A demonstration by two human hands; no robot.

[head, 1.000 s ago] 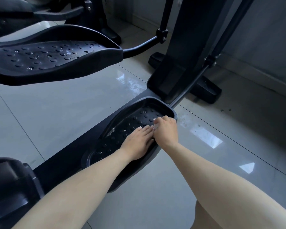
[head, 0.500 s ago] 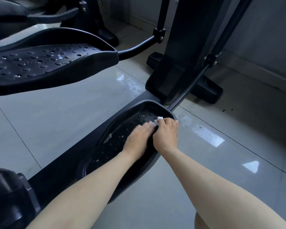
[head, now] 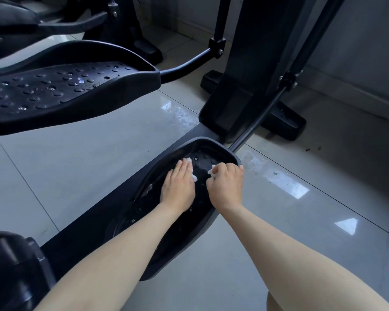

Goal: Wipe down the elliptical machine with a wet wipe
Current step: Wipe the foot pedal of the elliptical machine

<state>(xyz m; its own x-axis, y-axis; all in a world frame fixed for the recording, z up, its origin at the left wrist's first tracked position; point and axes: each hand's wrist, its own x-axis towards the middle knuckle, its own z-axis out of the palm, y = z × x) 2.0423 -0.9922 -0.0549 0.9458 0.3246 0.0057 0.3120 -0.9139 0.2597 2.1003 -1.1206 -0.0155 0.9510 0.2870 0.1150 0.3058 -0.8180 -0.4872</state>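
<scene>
Work area: lower pedal (head: 208, 143) of the elliptical, black, studded, with a raised rim, set low over the tiled floor (head: 94, 149). Long axis runs from near-left (heel end, under the L forearm) to far-right (toe end, next to the upright column (head: 252, 75) and link rod (head: 256, 122)). Both hands sit at the toe end, side by side but apart. Left hand (head: 177, 185): fingers straight and together, palm pressed flat on the pedal bed, approx. on the centre line. Right hand (head: 226, 185): fingers curled, pinching the wet wipe (head: 211, 171) at the R inner rim. A second white scrap (head: 189, 160) shows at the L fingertips and along the hand's edge; cannot tell if it is the same wipe or a torn piece. The wipe looks crumpled, wadded and small vs. the pedal. Bed surface is glossy and wet-looking around the hands. Judgement: remaining bed lies toward the person, along the axis, so the next stroke should pull back heel-ward; L hand is better placed. Raised pedal (head: 61, 90), upper left, shows droplets.
</scene>
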